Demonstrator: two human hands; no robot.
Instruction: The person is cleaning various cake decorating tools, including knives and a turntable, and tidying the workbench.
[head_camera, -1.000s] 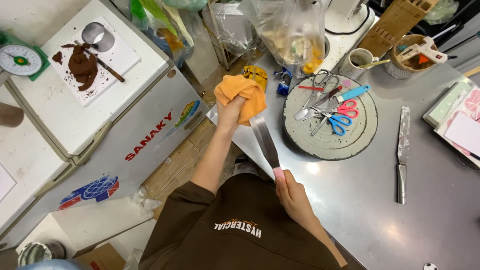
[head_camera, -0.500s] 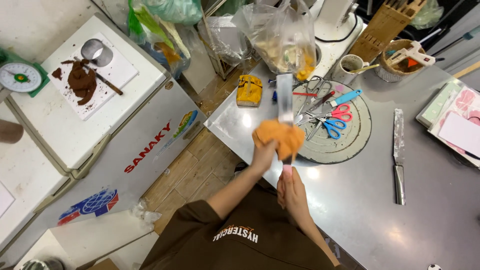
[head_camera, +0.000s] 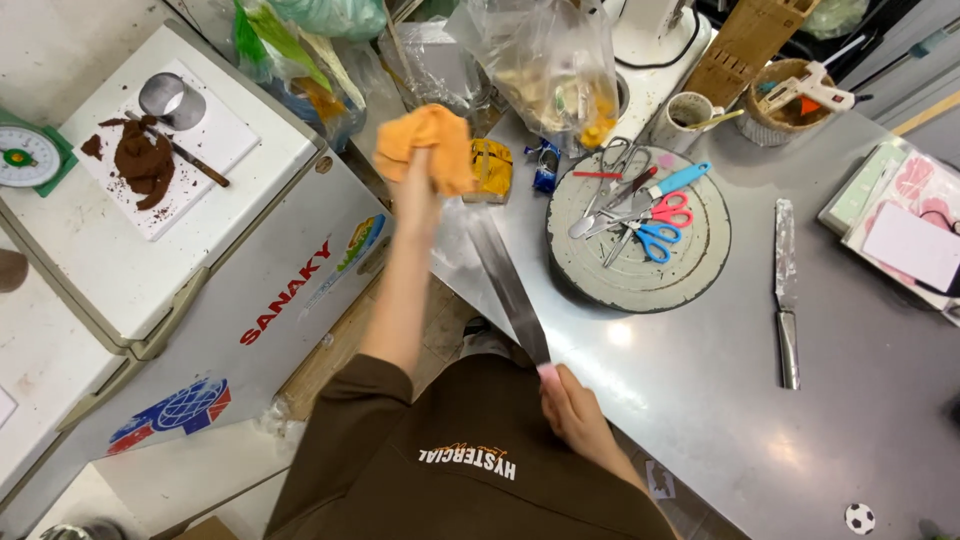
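My left hand (head_camera: 418, 195) is raised over the table's left end, gripping a bunched orange cloth (head_camera: 428, 146). My right hand (head_camera: 572, 412) is low, near my brown shirt, closed on the pink handle of a long flat metal spatula (head_camera: 508, 287). The blade points up and left toward the cloth, its tip just below my left hand. Cloth and blade look apart.
A steel table (head_camera: 700, 400) carries a round grey turntable (head_camera: 640, 270) with scissors and tools on it, a second spatula (head_camera: 785, 290), plastic bags, a cup and papers at right. A white chest freezer (head_camera: 200, 260) at left holds a board with brown paste and a scale.
My left hand with the cloth has moved up and left off the blade, after being bunched around it half a second ago. The blade has tilted back to the left.
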